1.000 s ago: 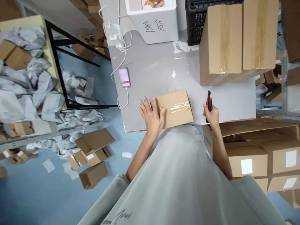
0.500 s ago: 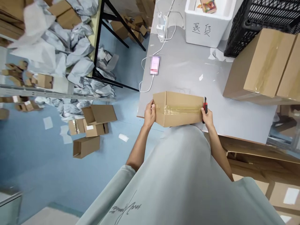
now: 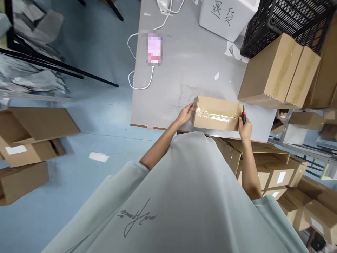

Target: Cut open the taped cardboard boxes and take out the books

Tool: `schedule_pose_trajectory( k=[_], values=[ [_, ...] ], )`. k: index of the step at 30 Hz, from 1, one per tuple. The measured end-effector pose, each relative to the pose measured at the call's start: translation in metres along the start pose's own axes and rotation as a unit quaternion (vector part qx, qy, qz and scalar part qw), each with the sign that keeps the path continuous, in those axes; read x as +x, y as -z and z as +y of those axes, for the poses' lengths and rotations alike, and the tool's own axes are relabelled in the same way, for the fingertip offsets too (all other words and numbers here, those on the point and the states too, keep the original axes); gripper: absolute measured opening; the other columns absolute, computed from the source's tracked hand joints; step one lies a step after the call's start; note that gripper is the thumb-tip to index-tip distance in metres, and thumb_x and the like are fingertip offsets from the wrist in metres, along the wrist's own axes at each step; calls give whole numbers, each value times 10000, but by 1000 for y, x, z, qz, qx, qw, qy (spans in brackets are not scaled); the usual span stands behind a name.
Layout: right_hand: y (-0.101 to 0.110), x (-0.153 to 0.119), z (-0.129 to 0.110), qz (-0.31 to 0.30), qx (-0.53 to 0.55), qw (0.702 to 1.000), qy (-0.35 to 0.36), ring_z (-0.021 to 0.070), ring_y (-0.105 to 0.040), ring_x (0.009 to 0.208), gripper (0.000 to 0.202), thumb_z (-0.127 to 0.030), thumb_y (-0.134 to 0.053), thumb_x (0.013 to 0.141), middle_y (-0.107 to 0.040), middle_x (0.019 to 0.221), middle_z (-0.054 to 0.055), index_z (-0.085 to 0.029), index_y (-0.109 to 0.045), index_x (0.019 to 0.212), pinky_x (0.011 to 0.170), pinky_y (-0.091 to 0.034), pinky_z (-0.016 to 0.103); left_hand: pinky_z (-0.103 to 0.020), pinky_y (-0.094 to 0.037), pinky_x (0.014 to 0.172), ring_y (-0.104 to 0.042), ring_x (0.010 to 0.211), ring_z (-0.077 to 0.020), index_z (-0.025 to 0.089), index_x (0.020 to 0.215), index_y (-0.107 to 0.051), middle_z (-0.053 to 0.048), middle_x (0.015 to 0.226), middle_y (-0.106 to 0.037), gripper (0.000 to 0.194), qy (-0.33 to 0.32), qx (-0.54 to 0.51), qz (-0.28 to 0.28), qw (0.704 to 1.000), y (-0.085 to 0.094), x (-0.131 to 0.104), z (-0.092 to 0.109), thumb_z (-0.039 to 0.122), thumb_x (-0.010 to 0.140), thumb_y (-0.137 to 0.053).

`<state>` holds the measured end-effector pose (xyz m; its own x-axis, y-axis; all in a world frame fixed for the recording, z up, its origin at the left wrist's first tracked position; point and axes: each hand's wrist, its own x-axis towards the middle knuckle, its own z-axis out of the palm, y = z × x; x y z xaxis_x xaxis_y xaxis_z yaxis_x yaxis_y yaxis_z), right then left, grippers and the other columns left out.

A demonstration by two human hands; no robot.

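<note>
A brown cardboard box (image 3: 217,114) with shiny clear tape along it lies at the front edge of the grey table (image 3: 158,105). At its left end is my left hand (image 3: 185,114), fingers closed on the box's side. My right hand (image 3: 245,129) grips the right end and also holds a red and black utility knife (image 3: 243,117), which points away from me. A phone (image 3: 154,49) with a white cable lies farther back on the left.
Behind stand a white foam box (image 3: 228,17) and a black crate (image 3: 292,24). Large cartons (image 3: 279,73) occupy the table's right side. Open cartons (image 3: 39,123) lie on the blue floor at left; more boxes (image 3: 279,174) are stacked below the table at right.
The view has shifted right and closer to the table. The box has turned slightly and now rests farther onto the table, with both hands still at its ends.
</note>
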<state>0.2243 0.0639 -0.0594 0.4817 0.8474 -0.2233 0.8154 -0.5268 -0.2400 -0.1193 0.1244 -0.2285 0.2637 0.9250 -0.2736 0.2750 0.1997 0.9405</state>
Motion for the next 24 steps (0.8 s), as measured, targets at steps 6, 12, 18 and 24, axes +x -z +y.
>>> schedule_pose_trajectory(
  k=[6, 12, 18, 24],
  values=[
    [40, -21, -55, -85, -15, 987, 133, 305, -790, 918, 597, -531, -450, 1174, -825, 1168, 191, -125, -579, 1591, 899, -572, 395, -514, -531, 1308, -492, 1675, -350, 259, 1725, -546, -169, 1798, -500, 737, -95, -12, -22, 995, 38, -40, 43, 611, 1089, -670],
    [45, -38, -147, -241, -202, 886, 339, 321, -815, 1021, 450, -483, -426, 1232, -866, 1243, 150, -221, -707, 1466, 835, -487, 340, -542, -456, 1377, -461, 1695, -353, 270, 1698, -580, -161, 1794, -475, 690, -117, 9, -74, 990, 31, -40, 54, 452, 1052, -741],
    [32, -31, -183, -271, -343, 831, 344, 340, -820, 1051, 491, -483, -365, 1250, -860, 1264, 176, -223, -677, 1527, 850, -474, 369, -539, -487, 1351, -496, 1665, -336, 242, 1698, -572, -173, 1768, -507, 683, -108, -5, -88, 990, 28, -37, 41, 348, 1035, -702],
    [27, -28, -189, -288, -385, 811, 333, 350, -822, 1096, 481, -447, -364, 1249, -850, 1266, 202, -204, -657, 1543, 872, -500, 390, -516, -600, 1223, -557, 1609, -351, 276, 1695, -584, -162, 1770, -513, 712, -101, -27, -97, 990, 27, -35, 39, 318, 997, -721]
  ],
)
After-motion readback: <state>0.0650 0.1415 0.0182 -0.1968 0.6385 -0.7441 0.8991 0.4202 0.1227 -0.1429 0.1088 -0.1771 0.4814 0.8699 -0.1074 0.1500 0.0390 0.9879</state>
